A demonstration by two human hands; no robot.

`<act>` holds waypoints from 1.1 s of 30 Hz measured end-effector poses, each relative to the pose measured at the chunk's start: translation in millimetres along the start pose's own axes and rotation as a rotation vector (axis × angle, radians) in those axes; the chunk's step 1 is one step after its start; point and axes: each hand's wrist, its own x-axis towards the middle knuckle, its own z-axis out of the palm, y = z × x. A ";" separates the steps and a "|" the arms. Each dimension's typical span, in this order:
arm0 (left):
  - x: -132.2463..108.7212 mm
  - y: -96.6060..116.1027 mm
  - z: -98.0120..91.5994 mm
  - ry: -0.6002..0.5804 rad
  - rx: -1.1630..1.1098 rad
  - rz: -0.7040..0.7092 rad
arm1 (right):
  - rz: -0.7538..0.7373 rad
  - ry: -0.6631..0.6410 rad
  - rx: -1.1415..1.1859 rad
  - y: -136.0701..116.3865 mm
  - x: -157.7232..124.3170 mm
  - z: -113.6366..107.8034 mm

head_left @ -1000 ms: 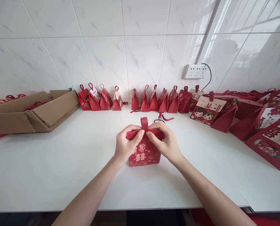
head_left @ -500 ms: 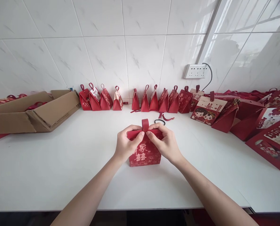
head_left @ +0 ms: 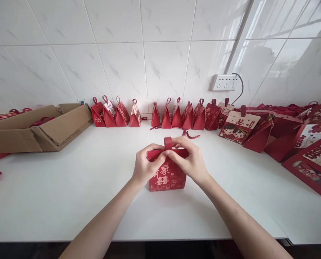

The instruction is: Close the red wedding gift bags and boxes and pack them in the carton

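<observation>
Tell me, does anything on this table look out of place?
Yes: a loose red strap lies on the white table, just beyond the right hand. It looks stray because most of the gift boxes lined up behind it have theirs looped on top.

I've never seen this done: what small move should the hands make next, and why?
Perhaps squeeze firmly at the base of the red loop: the left hand and right hand grip the red gift box on either side, and they hide whether that base is secure.
</observation>
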 end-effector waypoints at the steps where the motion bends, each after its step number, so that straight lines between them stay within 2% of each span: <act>1: 0.1 -0.4 0.1 0.000 -0.004 -0.003 | -0.004 0.002 0.017 -1.3 3.4 -0.7; 5: 0.6 -2.9 1.0 -0.019 -0.033 -0.031 | 0.070 0.022 0.151 -4.4 10.8 0.7; 10: 0.2 -4.1 2.9 -0.007 -0.036 -0.028 | 0.114 0.126 0.207 -2.5 5.9 4.7; 13: -0.6 -3.4 2.3 -0.004 -0.040 -0.046 | 0.120 0.075 0.212 -1.7 1.4 1.1; 16: -0.9 -2.9 1.1 -0.010 -0.027 -0.064 | 0.194 -0.022 0.192 -0.2 -2.7 -4.3; 19: -0.6 -2.8 0.6 -0.010 -0.012 -0.050 | 0.250 -0.065 0.172 2.0 -4.9 -6.6; 28: 1.7 -2.0 -0.7 -0.102 -0.033 -0.017 | 0.066 -0.032 0.022 7.7 -6.9 -6.8; 30: 1.6 -1.4 -0.7 -0.113 -0.055 -0.020 | 0.111 -0.077 0.063 8.7 -8.5 -9.2; 33: 1.6 -3.0 -1.4 -0.126 -0.120 -0.066 | 0.262 -0.147 0.202 11.3 -10.8 -12.8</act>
